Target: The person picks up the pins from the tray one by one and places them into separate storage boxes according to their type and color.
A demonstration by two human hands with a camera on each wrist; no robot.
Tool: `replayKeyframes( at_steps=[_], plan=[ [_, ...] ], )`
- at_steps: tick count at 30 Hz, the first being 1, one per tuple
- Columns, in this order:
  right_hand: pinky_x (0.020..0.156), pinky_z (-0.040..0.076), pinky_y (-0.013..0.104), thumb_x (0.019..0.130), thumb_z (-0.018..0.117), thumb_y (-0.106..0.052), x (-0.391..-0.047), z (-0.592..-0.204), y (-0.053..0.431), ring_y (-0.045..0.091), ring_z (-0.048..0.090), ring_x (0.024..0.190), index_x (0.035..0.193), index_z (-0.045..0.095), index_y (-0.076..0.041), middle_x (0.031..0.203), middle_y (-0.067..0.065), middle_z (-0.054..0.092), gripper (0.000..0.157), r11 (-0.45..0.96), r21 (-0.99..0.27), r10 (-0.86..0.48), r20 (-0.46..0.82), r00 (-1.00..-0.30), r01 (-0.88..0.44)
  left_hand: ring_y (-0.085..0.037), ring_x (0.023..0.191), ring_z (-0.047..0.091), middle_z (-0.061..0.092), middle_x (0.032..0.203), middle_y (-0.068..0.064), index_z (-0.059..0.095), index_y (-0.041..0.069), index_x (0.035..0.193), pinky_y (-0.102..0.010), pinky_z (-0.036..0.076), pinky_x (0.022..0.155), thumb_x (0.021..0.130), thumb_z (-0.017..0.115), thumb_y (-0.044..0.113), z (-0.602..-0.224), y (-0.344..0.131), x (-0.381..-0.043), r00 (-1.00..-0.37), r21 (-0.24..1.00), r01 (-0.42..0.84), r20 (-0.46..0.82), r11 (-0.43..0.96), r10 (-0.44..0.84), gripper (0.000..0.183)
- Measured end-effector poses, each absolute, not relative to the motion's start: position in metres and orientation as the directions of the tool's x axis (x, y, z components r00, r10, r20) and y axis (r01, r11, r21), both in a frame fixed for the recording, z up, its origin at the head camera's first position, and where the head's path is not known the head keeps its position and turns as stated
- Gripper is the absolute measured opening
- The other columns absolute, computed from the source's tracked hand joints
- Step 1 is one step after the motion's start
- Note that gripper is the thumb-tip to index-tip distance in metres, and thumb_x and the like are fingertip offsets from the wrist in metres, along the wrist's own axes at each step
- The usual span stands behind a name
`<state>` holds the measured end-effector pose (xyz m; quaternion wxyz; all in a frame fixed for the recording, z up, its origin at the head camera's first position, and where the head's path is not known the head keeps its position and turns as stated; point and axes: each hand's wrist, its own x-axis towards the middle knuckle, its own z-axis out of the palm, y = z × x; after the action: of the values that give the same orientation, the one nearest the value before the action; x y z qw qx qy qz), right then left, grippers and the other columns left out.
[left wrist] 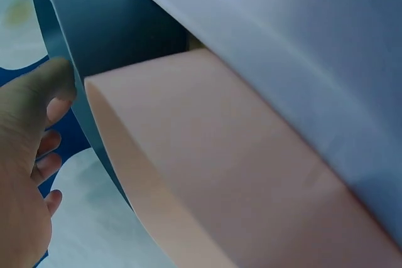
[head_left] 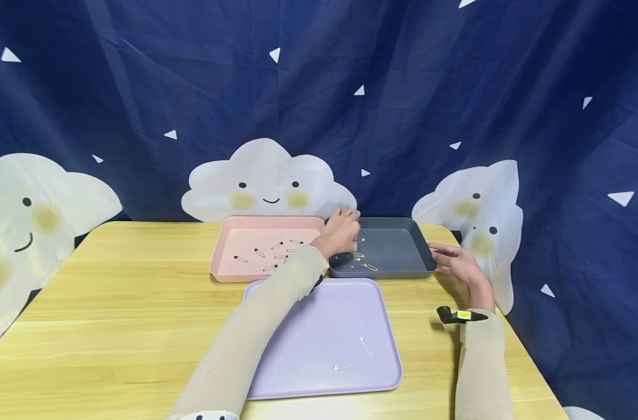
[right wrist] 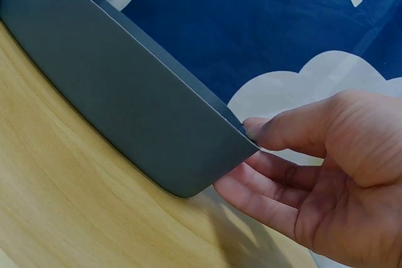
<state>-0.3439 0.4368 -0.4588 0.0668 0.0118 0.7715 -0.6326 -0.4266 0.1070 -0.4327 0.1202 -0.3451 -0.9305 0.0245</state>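
My left hand (head_left: 342, 230) grips the back rim of the dark grey tray (head_left: 397, 248) near its left corner. The left wrist view has the thumb (left wrist: 61, 76) at that rim and the fingers curled behind the wall. At the opposite end, my right hand (right wrist: 352, 167) pinches the tray's right front corner, thumb over the rim and fingers under the outer wall. Several gold safety pins (head_left: 368, 266) lie in the left part of this tray, partly hidden by my left hand. Against its left side stands the pink tray (head_left: 221, 256), holding several black safety pins (head_left: 259, 252).
A lilac tray (head_left: 319, 326) lies in front of both, with two silver safety pins (head_left: 342, 367) on it; my left sleeve (head_left: 266, 326) crosses over its left part. All three sit on a wooden table (head_left: 114, 326). Behind hangs a dark blue curtain (head_left: 319, 87) with clouds.
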Motion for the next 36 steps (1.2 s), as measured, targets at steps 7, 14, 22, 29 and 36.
replayKeyframes(
  at_steps=[7,14,22,29,36],
  plan=[
    [0.076,0.059,0.023,0.101,0.061,-0.009,-0.344,-0.459,0.435,0.001,0.070,0.087,0.147,0.045,0.010,0.102,-0.017,0.075,0.053,0.236,-0.967,-0.071,-0.115,-0.991,0.096,-0.021,0.111,0.051,0.057,0.119,0.000,0.072,0.022,0.086,-0.041,0.040,0.098,0.084,0.074,0.032,-0.433,0.107,-0.425,-0.742,-0.119,0.627,0.211,0.770,0.636,0.010],
    [0.075,0.059,0.022,0.101,0.060,-0.009,-0.345,-0.458,0.435,0.000,0.070,0.086,0.146,0.047,0.008,0.100,-0.019,0.075,0.050,0.252,-0.964,-0.063,-0.106,-0.992,0.087,-0.021,0.112,0.051,0.057,0.119,0.000,0.072,0.023,0.089,-0.042,0.041,0.099,0.083,0.075,0.037,-0.433,0.103,-0.425,-0.742,-0.132,0.625,0.205,0.770,0.638,0.015],
    [0.076,0.059,0.021,0.101,0.060,-0.009,-0.345,-0.459,0.435,0.000,0.070,0.087,0.146,0.050,0.005,0.100,-0.020,0.075,0.048,0.255,-0.963,-0.067,-0.108,-0.992,0.088,-0.021,0.117,0.049,0.057,0.129,0.001,0.073,0.025,0.096,-0.041,0.039,0.101,0.084,0.073,0.039,-0.431,0.097,-0.423,-0.755,-0.150,0.615,0.173,0.774,0.633,0.018],
    [0.077,0.059,0.022,0.101,0.062,-0.010,-0.344,-0.458,0.437,0.001,0.070,0.087,0.148,0.046,0.008,0.100,-0.020,0.074,0.053,0.278,-0.956,-0.067,-0.115,-0.991,0.093,-0.019,0.115,0.049,0.057,0.121,0.003,0.072,0.026,0.093,-0.041,0.038,0.100,0.083,0.073,0.039,-0.429,0.094,-0.416,-0.724,-0.159,0.643,0.194,0.749,0.662,0.016],
    [0.075,0.059,0.022,0.100,0.062,-0.010,-0.341,-0.454,0.435,0.002,0.070,0.086,0.148,0.043,0.011,0.099,-0.020,0.074,0.055,0.291,-0.952,-0.060,-0.117,-0.991,0.095,-0.016,0.107,0.051,0.056,0.111,0.005,0.072,0.027,0.094,-0.036,0.038,0.092,0.083,0.071,0.037,-0.425,0.091,-0.404,-0.672,-0.152,0.691,0.224,0.706,0.706,0.015]
  ],
)
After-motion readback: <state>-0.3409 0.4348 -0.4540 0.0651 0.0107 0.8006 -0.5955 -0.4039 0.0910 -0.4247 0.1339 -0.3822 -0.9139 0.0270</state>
